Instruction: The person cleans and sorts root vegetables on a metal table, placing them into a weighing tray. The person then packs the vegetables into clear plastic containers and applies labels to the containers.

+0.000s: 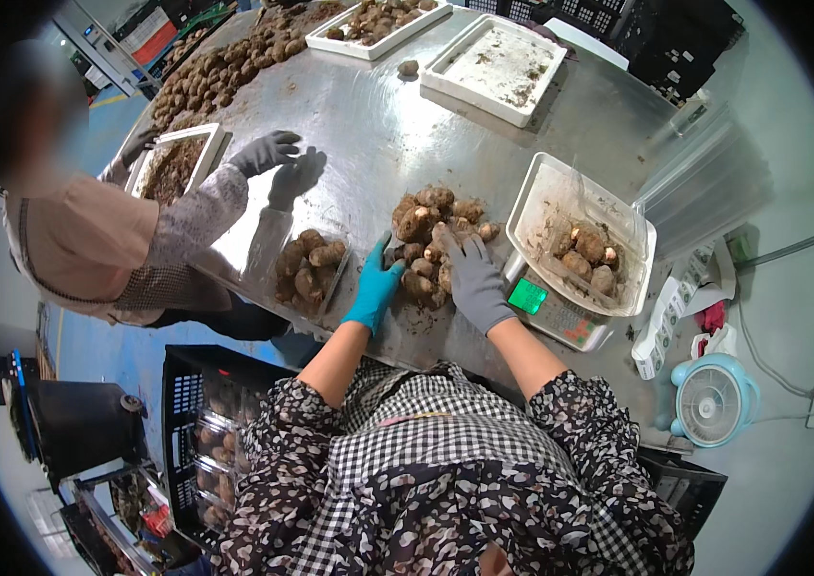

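Observation:
A heap of small, soil-covered taro corms (420, 216) lies on the steel table before me, some with pale cut ends. My left hand (376, 284), in a teal glove, rests along the heap's left side with thumb and fingers apart. From the right, my right hand (477, 279), in a grey glove, reaches over the heap with its fingertips on the corms. Left of the heap stands a clear plastic box (335, 284) filled with corms. To the right, a digital scale (558, 324) carries a white tray (525, 209), in which a clear box (558, 277) holds several corms.
A co-worker (90, 237) in grey gloves stands at the left beside a tray of soil (209, 147). Farther back are a large corm pile (219, 75) and a soiled white tray (493, 61). Stacked clear lids (709, 173), a label roll (673, 309) and a blue fan (709, 403) are at right.

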Available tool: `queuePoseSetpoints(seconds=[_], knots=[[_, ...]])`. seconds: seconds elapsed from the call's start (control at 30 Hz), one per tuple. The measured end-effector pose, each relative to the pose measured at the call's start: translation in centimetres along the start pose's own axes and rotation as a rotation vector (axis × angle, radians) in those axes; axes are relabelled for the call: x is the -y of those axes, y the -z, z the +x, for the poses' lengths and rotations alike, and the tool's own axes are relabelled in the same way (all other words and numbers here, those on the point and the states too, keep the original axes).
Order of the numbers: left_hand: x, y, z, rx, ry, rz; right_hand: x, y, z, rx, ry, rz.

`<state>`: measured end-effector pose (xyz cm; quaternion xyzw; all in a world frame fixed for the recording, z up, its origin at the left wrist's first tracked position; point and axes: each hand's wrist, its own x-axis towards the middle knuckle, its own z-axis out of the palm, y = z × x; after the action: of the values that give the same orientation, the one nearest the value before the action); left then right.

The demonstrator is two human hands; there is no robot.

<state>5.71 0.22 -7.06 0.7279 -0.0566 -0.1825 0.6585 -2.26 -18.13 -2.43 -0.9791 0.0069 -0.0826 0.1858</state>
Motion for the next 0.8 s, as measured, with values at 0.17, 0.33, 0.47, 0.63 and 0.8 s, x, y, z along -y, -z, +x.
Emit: queuePoseSetpoints(seconds=[0.17, 0.33, 0.47, 0.63, 0.8], knots=[[3.3, 1.4, -5.3, 0.031, -0.027, 0.106, 0.5, 1.1, -3.3, -0.076, 0.001, 0.001], [-2.8, -1.0, -7.2, 0.044, -0.325, 0.464, 0.8, 1.1, -4.6, -0.109, 0.121, -0.044], [-0.5, -0.6, -4.4, 0.074, -0.181, 0.378, 1.5, 2.4, -2.3, -0.034, 0.140, -0.077], [-4.6, -0.2, -6.6, 0.349, 0.034, -0.399, 0.9, 3.5, -1.1, -0.223, 0.064, 0.147], [-5.6, -0.9, -7.9, 0.522, 0.077, -0.552, 2.2, 4.5, -3.5, -0.047, -0.233, 0.888]])
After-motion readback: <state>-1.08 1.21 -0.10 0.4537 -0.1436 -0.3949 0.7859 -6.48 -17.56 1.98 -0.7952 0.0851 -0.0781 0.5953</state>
